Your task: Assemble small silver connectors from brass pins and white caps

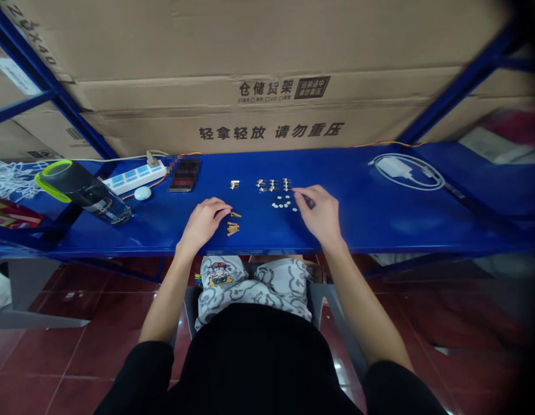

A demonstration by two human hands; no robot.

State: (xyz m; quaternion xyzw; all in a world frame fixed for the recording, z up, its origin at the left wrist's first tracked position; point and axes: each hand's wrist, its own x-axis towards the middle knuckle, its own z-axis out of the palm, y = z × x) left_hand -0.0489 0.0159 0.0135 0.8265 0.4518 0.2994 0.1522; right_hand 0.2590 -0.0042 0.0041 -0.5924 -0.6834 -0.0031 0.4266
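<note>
My left hand is closed in a pinch, its fingertips at one end of a small brass-coloured pin. Just in front of it lies a small pile of similar brass-coloured pins. My right hand is also pinched, beside a group of small white-and-metal pieces; whatever is between its fingertips is too small to make out. Several tiny white rings are scattered left of that hand. Another small cluster of white-and-metal pieces sits farther left.
On the left of the blue shelf are a dark bottle lying tilted, a power strip, a white rounded object and a phone. A white charger with coiled cable lies right. A large cardboard box stands behind.
</note>
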